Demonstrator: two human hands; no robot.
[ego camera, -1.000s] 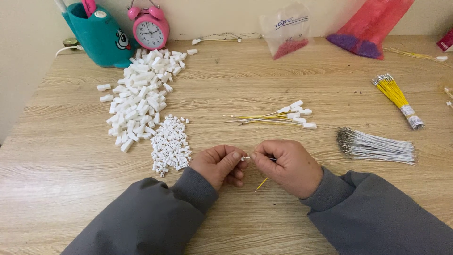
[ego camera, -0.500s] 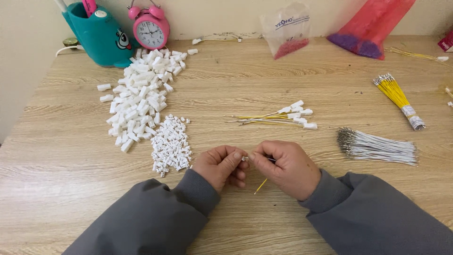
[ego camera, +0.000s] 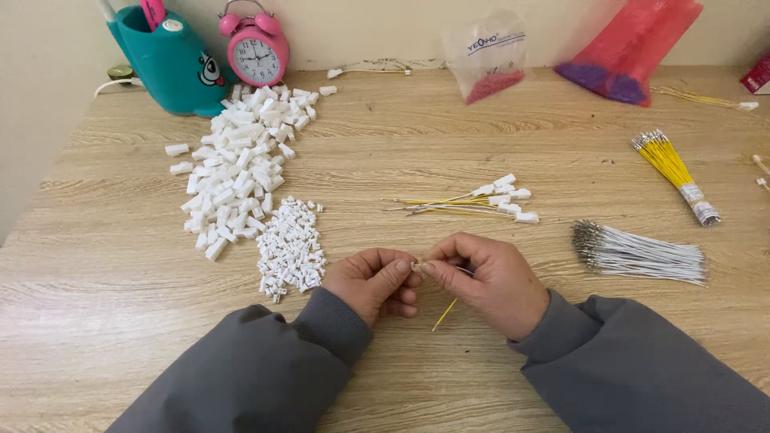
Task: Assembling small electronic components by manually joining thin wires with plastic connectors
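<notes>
Fingertips meeting over a yellow wire

Fingers (ego camera: pixel 399 271) of our left hand (ego camera: pixel 375 282) are pinched together on something tiny and white at the point where both hands meet; it is too small for us to tell what it is. Our right hand (ego camera: pixel 491 282) faces it, thumb and forefinger clamped on the upper end of a thin yellow wire (ego camera: pixel 444 314). The wire's long axis runs on a slant: its top end points up and left into the pinch, and its free end points down and left, toward us, showing below the right palm just above the counter (ego camera: pixel 417 144). Both hands sit low in the middle of the view, grey sleeves behind them.

Just left of our left hand lies a heap of small white connectors (ego camera: pixel 290 250), and beyond it a larger pile of bigger white housings (ego camera: pixel 239 160). Straight ahead of the hands we see a few finished yellow wires with white ends (ego camera: pixel 473 204), lying roughly left to right. To the right lies a bundle of grey wires (ego camera: pixel 638 253), and farther off a banded bundle of yellow wires (ego camera: pixel 672 170). Along the back edge stand a teal holder (ego camera: pixel 164 60), a pink alarm clock (ego camera: pixel 257 50), a clear bag (ego camera: pixel 488 54) and a red bag (ego camera: pixel 634 48).
</notes>
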